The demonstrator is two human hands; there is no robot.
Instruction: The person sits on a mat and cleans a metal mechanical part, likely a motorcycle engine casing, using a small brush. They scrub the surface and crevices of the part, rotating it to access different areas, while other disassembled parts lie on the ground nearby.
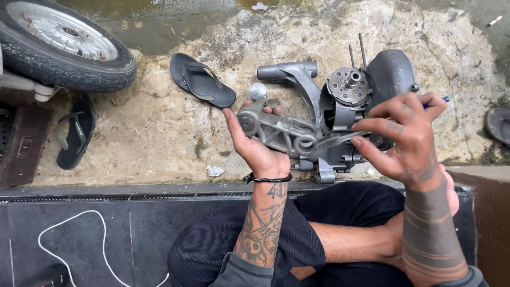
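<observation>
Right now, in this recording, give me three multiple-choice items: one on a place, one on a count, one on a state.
1. Where does the wheel lie?
A. top left
B. bottom right
C. centre

2. How many black flip-flops lie left of the engine casing?
A. none
B. two
C. five

3. How is the left hand placed?
A. resting flat on the ground
B. gripping the casing's arm from below
C. holding the white cable

Answers:
1 A, the tyre fills the upper left corner.
2 B, one flip-flop lies near the casing and another under the wheel.
3 B, its fingers curl around the grey arm, while the right hand spreads over the casing.
</observation>
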